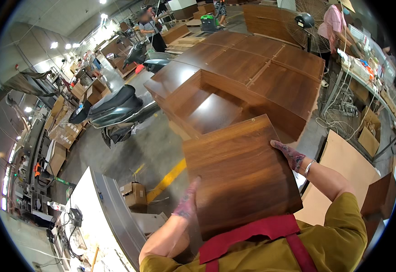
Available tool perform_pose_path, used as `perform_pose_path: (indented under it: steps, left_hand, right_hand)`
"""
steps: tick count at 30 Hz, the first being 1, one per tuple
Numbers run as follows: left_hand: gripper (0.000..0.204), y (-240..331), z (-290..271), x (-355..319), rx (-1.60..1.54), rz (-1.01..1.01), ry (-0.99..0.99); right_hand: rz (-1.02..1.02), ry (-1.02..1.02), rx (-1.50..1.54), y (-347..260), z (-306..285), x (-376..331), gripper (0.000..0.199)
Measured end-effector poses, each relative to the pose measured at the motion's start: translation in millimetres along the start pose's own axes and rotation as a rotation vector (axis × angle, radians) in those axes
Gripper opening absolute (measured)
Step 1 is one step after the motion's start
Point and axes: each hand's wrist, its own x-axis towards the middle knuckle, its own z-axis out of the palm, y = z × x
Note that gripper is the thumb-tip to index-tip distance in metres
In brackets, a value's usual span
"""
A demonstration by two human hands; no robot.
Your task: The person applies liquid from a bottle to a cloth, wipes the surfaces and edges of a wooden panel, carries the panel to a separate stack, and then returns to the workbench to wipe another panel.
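Between my two hands is a brown wood-grain cabinet [243, 167], held tilted in front of my body. My left hand [188, 201], in a purplish patterned glove, presses against its left side; the fingers are partly hidden by that side. My right hand [289, 154], gloved alike, grips the upper right edge with the thumb on top. Just beyond stands a stack of similar brown cabinets [238, 63], set close together in rows. At its near left side is a gap, where a lower glossy top [211, 109] shows.
A parked scooter [116, 106] stands left of the stack. A white-topped workbench [93, 222] with cables is at near left, a cardboard box [134, 195] beside it. Flat brown board [341, 167] lies at right. A large fan [304, 20] and people stand farther off.
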Motion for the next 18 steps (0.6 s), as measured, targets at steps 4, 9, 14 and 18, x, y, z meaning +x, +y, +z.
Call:
perform_pose_path:
  steps: [4,9,14,18]
  left_hand:
    - [0.057,31.8,-39.4,68.7,0.202,0.152,0.084]
    - [0.068,79.0,-79.3,152.5,-0.254,-0.178,-0.034]
    - [0.062,135.6,-82.2,196.1,-0.226,-0.233,0.157]
    - [0.057,129.6,-130.2,271.8,-0.267,-0.106,0.114]
  right_hand:
    - [0.125,0.028,0.032,-34.3,31.6,72.4,0.048]
    - [0.174,-0.026,-0.024,-62.7,72.8,188.0,0.043]
    - [0.279,-0.014,-0.206,-89.2,107.7,285.5,0.046]
    - [0.305,-0.014,-0.255,-121.2,132.0,349.4,0.042]
